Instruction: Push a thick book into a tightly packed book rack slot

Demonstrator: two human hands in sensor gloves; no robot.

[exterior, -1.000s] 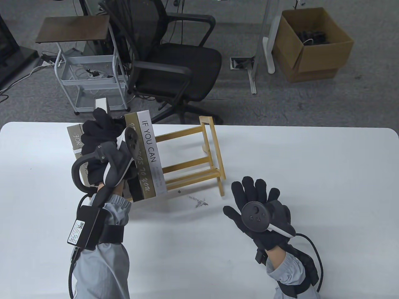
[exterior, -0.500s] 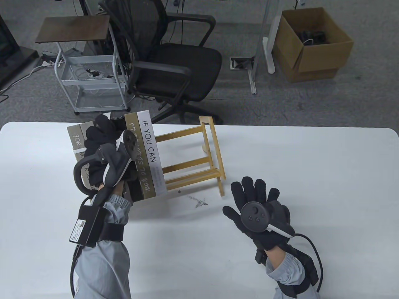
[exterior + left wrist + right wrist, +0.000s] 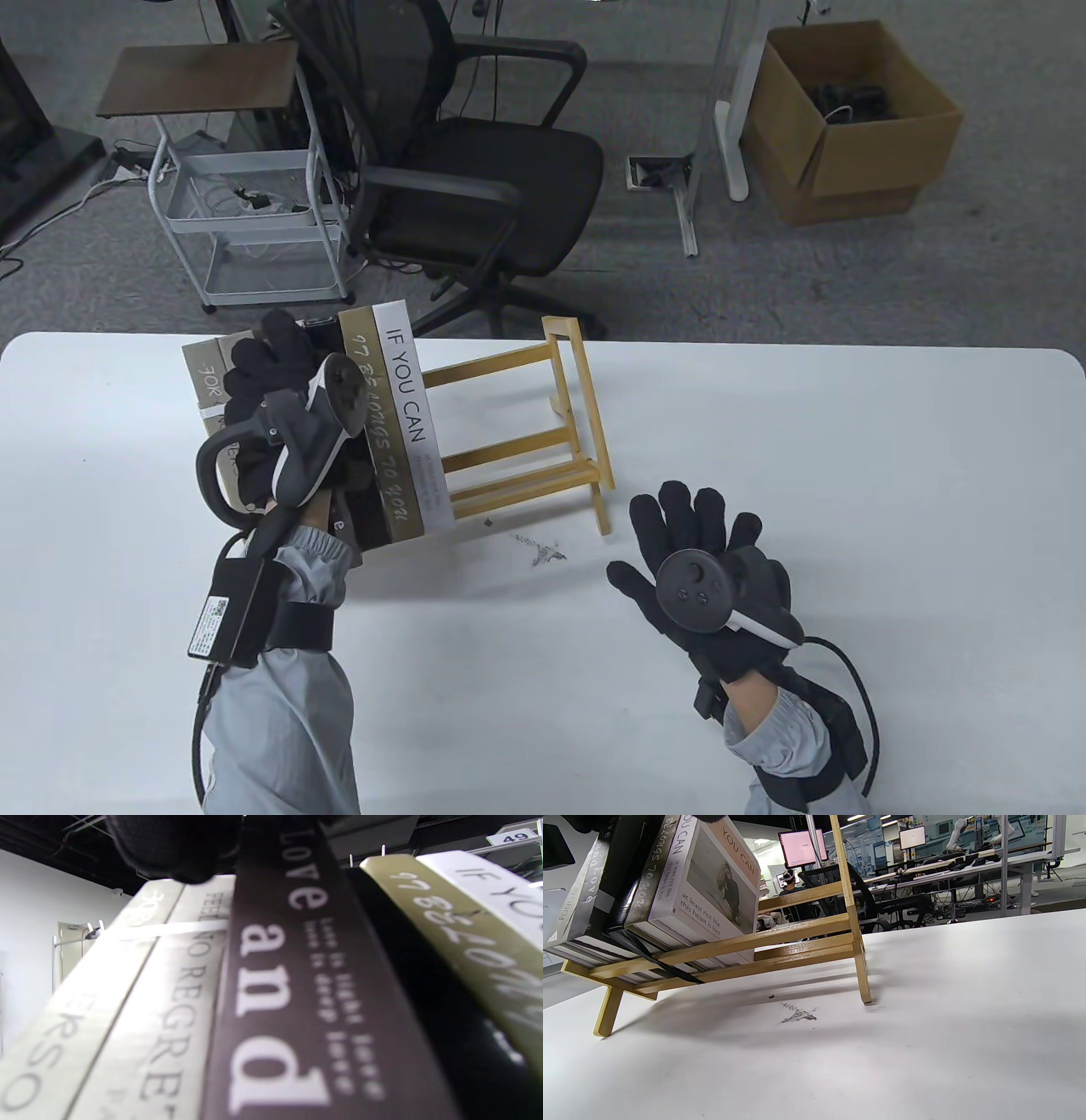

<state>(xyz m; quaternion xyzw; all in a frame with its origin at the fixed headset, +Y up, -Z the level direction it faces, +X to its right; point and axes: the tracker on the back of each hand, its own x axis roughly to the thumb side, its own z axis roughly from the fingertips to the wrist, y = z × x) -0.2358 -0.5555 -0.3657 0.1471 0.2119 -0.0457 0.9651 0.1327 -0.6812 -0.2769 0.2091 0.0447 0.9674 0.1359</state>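
A wooden book rack (image 3: 585, 399) stands on the white table (image 3: 848, 441), tilted back, with several books packed at its left end. A white book "IF YOU CAN" (image 3: 407, 407) and a gold book (image 3: 377, 424) stand on the right of the row. My left hand (image 3: 263, 382) lies on the spines left of them and presses on a dark brown book "love and" (image 3: 297, 984), with a fingertip (image 3: 178, 849) by the pale spines. My right hand (image 3: 704, 552) is spread open and empty, right of the rack's front foot. The right wrist view shows the rack (image 3: 806, 929) and books (image 3: 712, 887).
The rack's right half holds no books. A black scuff mark (image 3: 539, 552) is on the table in front of the rack. Past the far table edge are an office chair (image 3: 475, 170), a white trolley (image 3: 246, 212) and a cardboard box (image 3: 848, 119).
My left hand has shifted slightly toward me and to the left on the book spines, its fingers drawn back a little. The right hand and the rack have not moved.
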